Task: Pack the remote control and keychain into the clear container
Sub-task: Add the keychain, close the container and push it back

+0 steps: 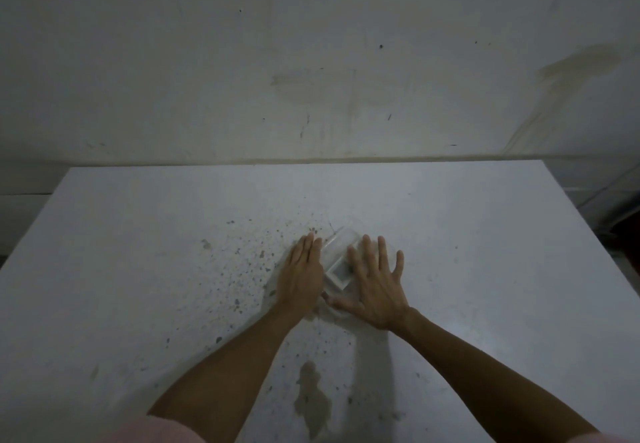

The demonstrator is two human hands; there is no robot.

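A clear plastic container (pixel 341 245) lies on the white table (pixel 138 235), near its middle. Through its clear top I see a pale, flat rectangular thing with a darker panel, likely the remote control (pixel 338 271). The keychain is not visible. My left hand (pixel 303 273) rests flat against the container's left side, fingers together. My right hand (pixel 375 283) lies palm down on the container's right part, fingers spread, thumb along its near edge. Both hands hide much of the container.
The table top is speckled with dark spots and has a brownish stain (pixel 311 397) near the front. A stained white wall (pixel 311 62) rises behind the table's far edge. Dark objects (pixel 627 228) sit beyond the right edge.
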